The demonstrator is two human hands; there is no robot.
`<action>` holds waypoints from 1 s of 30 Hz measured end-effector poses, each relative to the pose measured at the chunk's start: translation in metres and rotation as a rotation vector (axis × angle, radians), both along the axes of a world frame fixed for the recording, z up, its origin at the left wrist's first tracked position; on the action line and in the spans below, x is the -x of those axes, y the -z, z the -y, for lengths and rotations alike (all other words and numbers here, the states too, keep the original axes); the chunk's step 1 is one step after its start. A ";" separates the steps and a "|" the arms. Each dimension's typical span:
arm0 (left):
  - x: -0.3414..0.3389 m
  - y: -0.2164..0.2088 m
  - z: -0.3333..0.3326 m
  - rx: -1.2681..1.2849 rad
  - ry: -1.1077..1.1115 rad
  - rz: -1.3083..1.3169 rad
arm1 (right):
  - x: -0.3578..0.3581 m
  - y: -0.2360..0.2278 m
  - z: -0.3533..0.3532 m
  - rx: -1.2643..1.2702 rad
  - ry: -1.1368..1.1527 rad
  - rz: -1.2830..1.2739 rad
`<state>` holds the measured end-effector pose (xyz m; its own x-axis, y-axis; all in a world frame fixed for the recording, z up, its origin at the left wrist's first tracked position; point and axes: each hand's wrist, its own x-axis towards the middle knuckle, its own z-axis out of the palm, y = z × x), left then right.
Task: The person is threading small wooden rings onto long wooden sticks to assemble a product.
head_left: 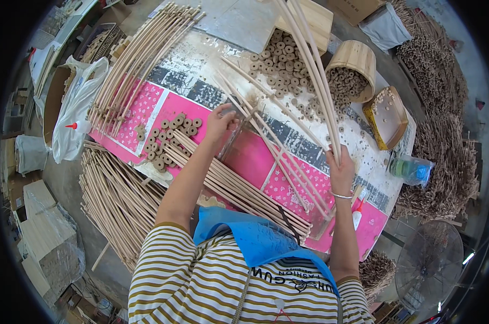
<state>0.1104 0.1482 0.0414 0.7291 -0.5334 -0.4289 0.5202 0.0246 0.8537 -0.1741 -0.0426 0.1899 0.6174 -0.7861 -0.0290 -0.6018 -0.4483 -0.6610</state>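
My right hand (341, 171) is closed round the lower ends of several long wooden rods (321, 81), which rise away from me over the table. My left hand (221, 125) is by the middle of the table, its fingers loosely bent and apart, with nothing visible in them. Beside it, loose rods (279, 141) lie crossed at a slant. Nearer my body rests a bundle of rods (239, 181) with a dark strap across one end. To the left of my left forearm is a small heap of wooden rings (171, 135) on a pink sheet (250, 159).
More rings (285, 59) spill from a wooden box at the back, and others fill a tipped wooden tub (358, 62). Rod stacks lie at the far left (142, 65) and near left (120, 200). A red-tipped glue bottle (82, 126) is at left, a fan (429, 259) at right.
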 end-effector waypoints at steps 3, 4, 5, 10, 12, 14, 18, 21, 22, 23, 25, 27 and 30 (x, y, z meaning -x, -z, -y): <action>-0.012 0.008 -0.014 0.012 -0.034 -0.209 | 0.010 -0.001 0.004 0.161 -0.022 0.027; -0.013 0.007 -0.019 0.037 0.013 -0.244 | 0.012 -0.002 0.001 0.160 -0.021 0.025; -0.013 0.007 -0.022 0.062 0.061 -0.280 | 0.016 -0.004 -0.003 0.089 -0.044 0.057; -0.024 -0.011 -0.023 0.163 0.044 -0.411 | 0.035 -0.008 -0.045 -0.639 -0.004 0.105; -0.028 -0.024 -0.020 0.294 0.102 -0.418 | 0.054 0.004 -0.056 -0.789 -0.039 0.091; -0.029 -0.031 -0.018 0.248 0.094 -0.408 | 0.069 0.007 -0.070 -0.936 -0.004 0.078; -0.041 -0.015 -0.030 0.195 0.141 -0.242 | 0.092 0.001 -0.091 -1.138 -0.004 0.041; -0.043 -0.015 -0.029 0.147 0.144 -0.179 | 0.104 -0.001 -0.105 -1.185 0.047 -0.007; -0.044 -0.017 -0.028 0.109 0.139 -0.150 | 0.108 -0.002 -0.107 -1.211 0.039 -0.006; -0.044 -0.019 -0.026 0.111 0.140 -0.148 | 0.111 -0.004 -0.109 -1.209 0.039 -0.005; -0.045 -0.023 -0.023 0.150 0.139 -0.168 | 0.113 -0.011 -0.113 -1.254 0.059 -0.022; -0.048 -0.021 -0.023 0.157 0.106 -0.211 | 0.119 -0.014 -0.116 -1.284 0.070 -0.022; -0.052 -0.013 -0.024 0.156 0.077 -0.252 | 0.126 -0.015 -0.120 -1.281 0.086 0.015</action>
